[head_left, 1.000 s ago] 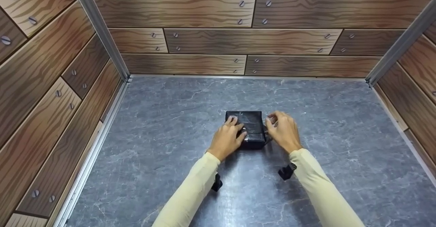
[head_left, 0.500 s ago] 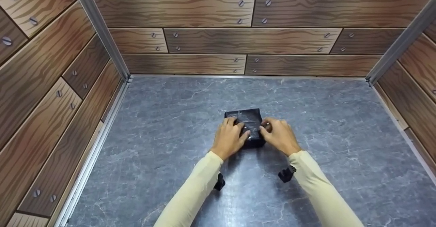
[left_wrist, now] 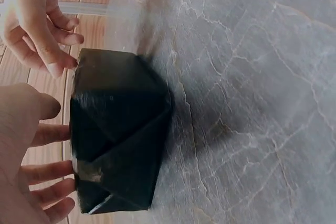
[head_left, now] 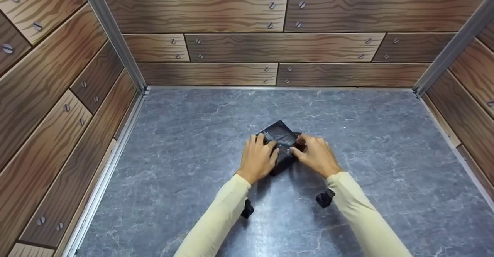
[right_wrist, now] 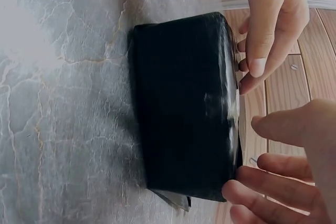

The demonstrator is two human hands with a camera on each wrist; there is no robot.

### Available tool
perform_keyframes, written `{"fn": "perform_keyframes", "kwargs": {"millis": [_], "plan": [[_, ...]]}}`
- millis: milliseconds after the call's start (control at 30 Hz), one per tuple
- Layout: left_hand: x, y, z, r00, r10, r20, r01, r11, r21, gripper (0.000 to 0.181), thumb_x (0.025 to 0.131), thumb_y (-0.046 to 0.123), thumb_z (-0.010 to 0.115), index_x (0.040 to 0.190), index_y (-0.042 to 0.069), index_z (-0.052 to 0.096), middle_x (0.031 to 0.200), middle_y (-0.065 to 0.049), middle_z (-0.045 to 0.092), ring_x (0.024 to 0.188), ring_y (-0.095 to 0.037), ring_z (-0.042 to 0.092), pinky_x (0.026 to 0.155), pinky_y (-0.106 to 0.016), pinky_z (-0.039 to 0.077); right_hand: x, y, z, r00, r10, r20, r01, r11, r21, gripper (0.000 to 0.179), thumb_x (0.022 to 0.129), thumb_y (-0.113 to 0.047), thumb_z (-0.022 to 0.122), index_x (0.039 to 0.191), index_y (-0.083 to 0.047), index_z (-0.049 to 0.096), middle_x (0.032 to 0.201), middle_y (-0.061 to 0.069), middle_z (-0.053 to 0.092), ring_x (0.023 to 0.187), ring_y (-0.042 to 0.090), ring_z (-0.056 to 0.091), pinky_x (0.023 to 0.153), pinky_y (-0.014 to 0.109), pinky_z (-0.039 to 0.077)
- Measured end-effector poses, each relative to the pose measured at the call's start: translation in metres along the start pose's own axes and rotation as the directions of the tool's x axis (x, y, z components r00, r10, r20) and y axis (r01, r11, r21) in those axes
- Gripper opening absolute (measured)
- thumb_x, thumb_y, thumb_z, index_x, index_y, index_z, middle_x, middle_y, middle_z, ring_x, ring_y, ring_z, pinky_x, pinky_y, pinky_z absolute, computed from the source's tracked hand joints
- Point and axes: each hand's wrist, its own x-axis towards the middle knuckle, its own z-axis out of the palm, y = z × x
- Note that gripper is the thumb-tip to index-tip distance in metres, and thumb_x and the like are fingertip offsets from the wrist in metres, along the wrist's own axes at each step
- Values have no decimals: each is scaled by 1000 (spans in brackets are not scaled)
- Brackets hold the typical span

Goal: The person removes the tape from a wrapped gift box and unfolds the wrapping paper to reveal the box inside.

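Observation:
A box wrapped in glossy black sheet (head_left: 280,131) sits at an angle on the grey floor, one corner pointing away from me. In the left wrist view the wrapping (left_wrist: 123,145) shows diagonal folds on one end face. My left hand (head_left: 257,158) rests on the box's left top side, fingers fairly straight and thumb apart. At the right corner is my right hand (head_left: 318,154), its fingertips touching the edge. The right wrist view shows a smooth long side (right_wrist: 178,103) and a loose flap (right_wrist: 173,199) sticking out near the bottom. The right thumb (right_wrist: 275,128) stands off the box.
Grey marbled flooring (head_left: 185,133) spreads around the box. Wood-print panels (head_left: 231,46) close off the back and both sides, with metal strips (head_left: 112,37) along the corners. A small black device (head_left: 325,198) hangs at the right wrist, another (head_left: 247,208) at the left.
The box has turned from square-on to a diagonal stance under both hands. My right hand has moved left from beside the box's right edge onto its corner; the left hand has barely moved.

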Motion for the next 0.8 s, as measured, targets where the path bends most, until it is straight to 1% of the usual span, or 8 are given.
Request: {"fn": "perform_keyframes", "kwargs": {"millis": [167, 300, 433, 567, 667, 800], "plan": [[0, 1, -1, 999, -7, 38, 7, 1000, -14, 28, 94, 33, 53, 112, 21, 70, 106, -8, 58, 93, -26, 50, 74, -37, 40, -1, -1, 1, 998, 17, 53, -17, 1000, 1, 40, 79, -37, 75, 98, -3, 66, 80, 9, 67, 61, 18, 57, 55, 35, 49], [0, 2, -2, 998, -2, 62, 3, 1000, -16, 26, 93, 30, 56, 113, 22, 70, 103, -6, 57, 92, -25, 50, 73, -37, 39, -1, -3, 1, 996, 22, 88, -22, 1000, 0, 51, 76, -48, 74, 99, -3, 63, 80, 9, 65, 62, 19, 57, 55, 33, 49], [-1, 2, -4, 996, -9, 90, 12, 1000, -28, 26, 92, 30, 58, 114, 23, 70, 103, -5, 56, 91, -23, 49, 74, -36, 38, -2, -4, 3, 994, 31, 109, -29, 999, -22, 69, 70, -61, 73, 104, -3, 60, 90, 11, 66, 74, 25, 61, 65, 40, 52], [-2, 2, -5, 995, -14, 99, 19, 998, -54, 26, 91, 31, 59, 113, 22, 70, 105, -3, 56, 93, -22, 48, 74, -36, 37, -3, -3, 5, 992, 30, 119, -27, 999, -32, 84, 62, -68, 73, 111, -2, 58, 101, 15, 65, 88, 32, 62, 75, 46, 52], [-2, 2, -7, 996, -10, 93, 17, 997, -70, 25, 91, 31, 60, 112, 22, 71, 106, -3, 57, 94, -22, 48, 74, -36, 38, -2, -2, 7, 992, 12, 122, -8, 999, -33, 87, 59, -68, 75, 114, -2, 57, 104, 16, 64, 92, 34, 61, 78, 48, 51], [-1, 2, -8, 997, 4, 77, 2, 997, -82, 24, 91, 31, 60, 110, 21, 71, 104, -2, 57, 93, -21, 48, 72, -35, 38, -1, 0, 7, 991, -3, 134, 6, 1000, -20, 88, 59, -62, 79, 118, -2, 55, 112, 19, 62, 100, 38, 59, 85, 52, 48]]}}
